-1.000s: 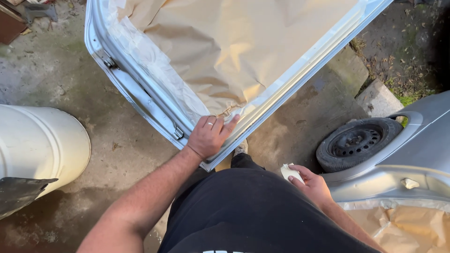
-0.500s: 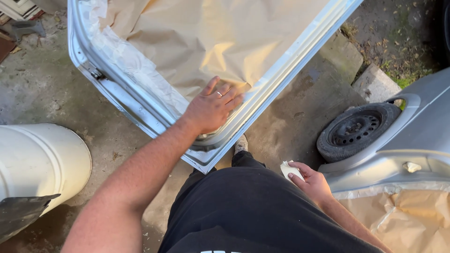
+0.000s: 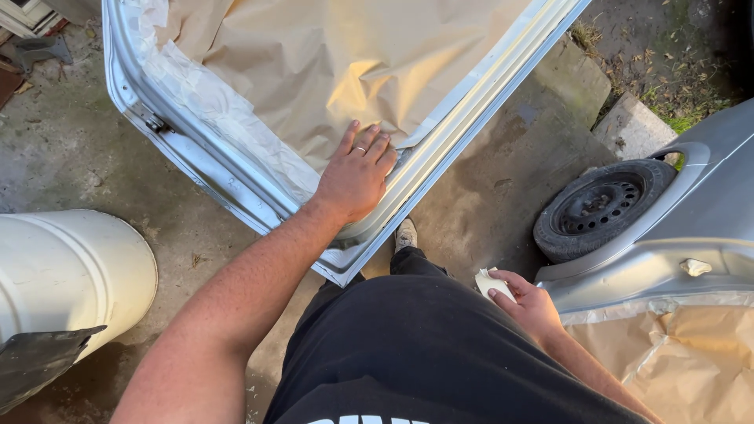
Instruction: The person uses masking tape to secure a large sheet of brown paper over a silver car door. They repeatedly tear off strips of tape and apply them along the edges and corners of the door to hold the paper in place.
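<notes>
A silver car door (image 3: 196, 169) stands open before me, its inside masked with tan paper (image 3: 330, 71) and white tape along the frame. My left hand (image 3: 355, 177) lies flat on the paper at the door's lower corner, fingers together, a ring on one finger. My right hand (image 3: 528, 302) hangs by my hip, closed around a small white roll of masking tape (image 3: 492, 283). My black shirt fills the bottom of the view, and one shoe (image 3: 405, 233) shows below the door's edge.
A white drum (image 3: 67, 275) stands at the left with a dark panel (image 3: 35, 361) leaning on it. The grey car body (image 3: 699, 228), its black wheel (image 3: 601, 208) and more tan masking paper (image 3: 683, 353) are at the right. Concrete ground lies below; grass at the top right.
My left hand has slid from the door's bottom edge up onto the masking paper and flattened there. My right hand stays by my hip with the tape.
</notes>
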